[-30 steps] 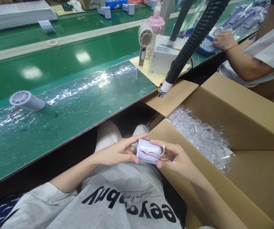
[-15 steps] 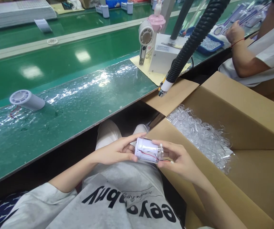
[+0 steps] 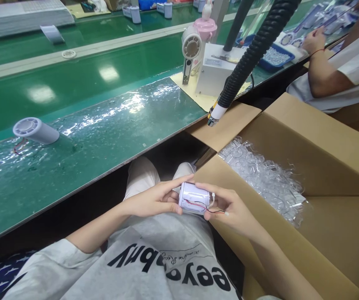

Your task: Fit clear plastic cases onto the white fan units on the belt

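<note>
Over my lap, both hands hold a white cylindrical fan housing on its side. Red and black wires run along it to a small white connector at the right. A shiny clear plastic sleeve appears to lie around it. My left hand is closed on the left end, thumb below and fingers behind. Gripping the right end, my right hand has its index finger along the top and thumb at the lower edge by the wires. The fingers behind the housing are partly hidden.
A similar white fan housing lies on the green bench at left. An open cardboard box at right holds clear plastic pieces. A black ribbed hose hangs ahead. Beyond stand a handheld fan and a co-worker's arm.
The housing has shifted slightly right between my hands, and less clear plastic sticks out past its right end. Parts on the far conveyor have moved left. The co-worker's hand has moved right.
</note>
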{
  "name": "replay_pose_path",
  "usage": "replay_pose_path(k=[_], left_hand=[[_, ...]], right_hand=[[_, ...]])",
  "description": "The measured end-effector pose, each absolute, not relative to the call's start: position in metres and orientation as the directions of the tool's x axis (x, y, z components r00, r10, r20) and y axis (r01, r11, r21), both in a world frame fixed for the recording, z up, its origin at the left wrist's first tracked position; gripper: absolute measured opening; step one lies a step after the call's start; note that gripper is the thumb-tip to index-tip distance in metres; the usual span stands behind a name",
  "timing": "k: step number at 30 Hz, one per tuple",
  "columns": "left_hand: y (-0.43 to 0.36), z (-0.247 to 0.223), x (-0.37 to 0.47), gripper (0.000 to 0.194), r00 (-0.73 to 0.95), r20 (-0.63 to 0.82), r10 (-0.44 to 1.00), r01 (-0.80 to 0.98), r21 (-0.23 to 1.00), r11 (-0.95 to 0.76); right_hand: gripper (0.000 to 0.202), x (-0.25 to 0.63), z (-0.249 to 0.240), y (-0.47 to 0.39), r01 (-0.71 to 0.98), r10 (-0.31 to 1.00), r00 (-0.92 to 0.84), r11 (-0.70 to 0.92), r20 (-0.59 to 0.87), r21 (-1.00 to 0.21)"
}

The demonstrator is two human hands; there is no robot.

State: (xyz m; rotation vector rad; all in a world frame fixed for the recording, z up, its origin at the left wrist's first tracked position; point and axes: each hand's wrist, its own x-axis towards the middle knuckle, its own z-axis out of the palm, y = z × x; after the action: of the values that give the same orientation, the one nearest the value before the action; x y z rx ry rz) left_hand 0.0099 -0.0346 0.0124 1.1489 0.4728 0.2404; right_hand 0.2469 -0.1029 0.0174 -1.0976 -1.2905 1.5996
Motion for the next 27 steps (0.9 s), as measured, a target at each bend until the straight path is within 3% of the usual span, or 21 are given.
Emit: replay_pose_path(k=[7,12,16,20,23,25,27], left_hand=[[-0.04,0.004,0.012,0.081,0.878,-0.161,0.45,0.051,0.968,0.248],[-0.042,0.01,0.015,0.081,0.81,0.031,0.586,0.0,0.999,-0.053],[-0.043,0.011,0.017,0.087,0.773,0.164,0.613,-0.028,0.974,-0.225],[-0.042,0.011,0.016,0.094,0.787,0.013,0.617,0.022,0.999,-0.049],[-0.041,0.013,0.017,0.07,0.798,-0.11,0.592,0.015,0.986,0.164],[-0.042,0.015,0.019,0.058,0.773,-0.105,0.625,-0.046,0.974,0.22],[-0.044,0.015,0.023,0.058,0.732,-0.044,0.68,-0.097,0.981,0.168]], right_hand=[[0.047,0.247,0.013,-0.106,-0.097,0.907,-0.372,-0.25,-0.198,-0.963],[0.07,0.246,0.013,-0.107,-0.146,0.952,-0.262,-0.2,-0.157,-0.969],[0.054,0.246,0.019,-0.104,-0.176,0.959,-0.266,-0.148,-0.097,-0.973],[0.054,0.246,0.025,-0.106,-0.081,0.982,-0.184,-0.061,-0.045,-0.995],[0.054,0.244,0.026,-0.108,0.046,0.988,-0.142,0.067,0.06,-0.997],[0.055,0.243,0.026,-0.107,0.065,0.986,-0.138,0.105,0.096,-0.992],[0.061,0.243,0.025,-0.105,0.039,0.99,-0.128,0.061,0.056,-0.997]])
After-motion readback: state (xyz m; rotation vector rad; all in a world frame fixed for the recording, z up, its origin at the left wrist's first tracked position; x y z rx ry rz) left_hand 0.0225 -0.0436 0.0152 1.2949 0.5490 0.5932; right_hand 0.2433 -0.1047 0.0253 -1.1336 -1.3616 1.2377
